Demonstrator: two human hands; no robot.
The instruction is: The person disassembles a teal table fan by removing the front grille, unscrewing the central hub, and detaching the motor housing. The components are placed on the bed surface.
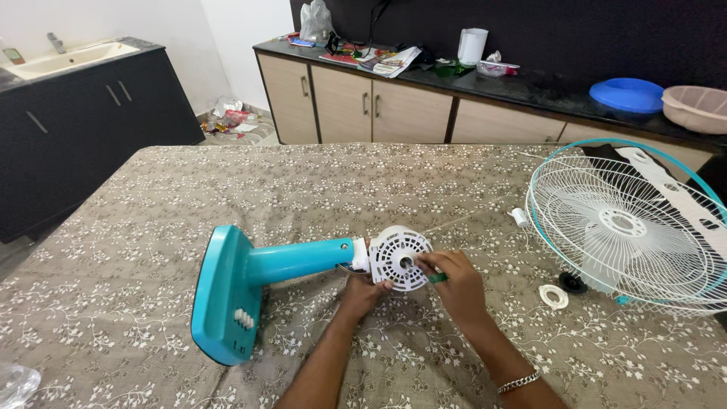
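Fan body lies on its side at lower centre of the frame, on a table covered with a brown cloth in a white floral print. Its teal base stands on edge at the left, with a row of white push-buttons showing on the near face; the teal neck runs rightward from it to a round white vented motor housing. Left hand comes up from the bottom edge and is curled under the housing, fingertips touching its lower rim, supporting it. Right hand, a metal bracelet on its wrist, is closed around a green-handled tool, most likely a screwdriver; the tool points left toward the hole at the housing's centre, the tip hidden by the fingers. Wire fan guard, white with a teal rim, lies flat at the right edge of the frame, well apart from the hands. Between guard and hands: a small white ring, a black round piece just beside it, and a small white cylindrical part further up. Upper frame: a counter with wooden cupboard doors carrying papers, a white jug, a blue round lid and a pink basin. Upper left: a dark cabinet with a sink.
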